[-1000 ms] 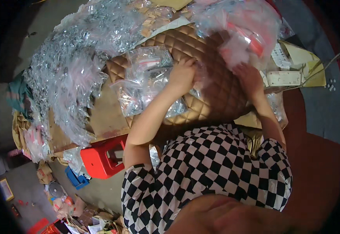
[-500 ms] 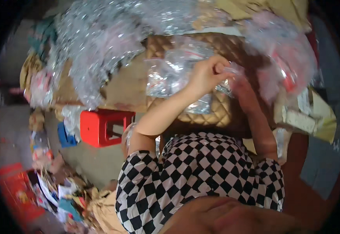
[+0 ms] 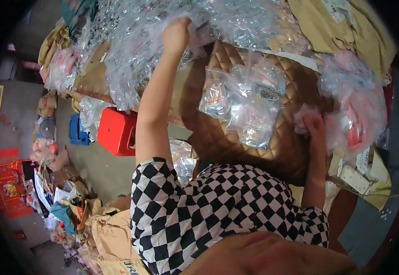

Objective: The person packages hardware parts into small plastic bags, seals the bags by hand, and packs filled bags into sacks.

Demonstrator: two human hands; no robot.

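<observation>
My left hand (image 3: 176,35) reaches far forward into a big heap of clear plastic packets (image 3: 135,55), its fingers curled closed against the heap. What they pinch, if anything, is hidden by the hand and the shiny plastic. At the right side of a brown quilted mat (image 3: 227,130), my right hand (image 3: 316,129) is closed on a crumpled clear plastic bag (image 3: 304,118), which looks slightly blurred. Between the hands, several zip-top bags (image 3: 255,123) with red strips lie overlapped on the mat, small shiny contents inside them.
Pinkish clear bags (image 3: 352,110) are bunched to the right of the mat, above an open carton (image 3: 359,176). A red plastic stool (image 3: 116,132) and a blue stool (image 3: 78,130) stand at the left. Cardboard and mixed scraps (image 3: 71,201) cover the floor at lower left.
My hands were together over the mat at a small clear bag. The left has moved forward and left to the heap; the right has shifted right and nearer with a clear bag.
</observation>
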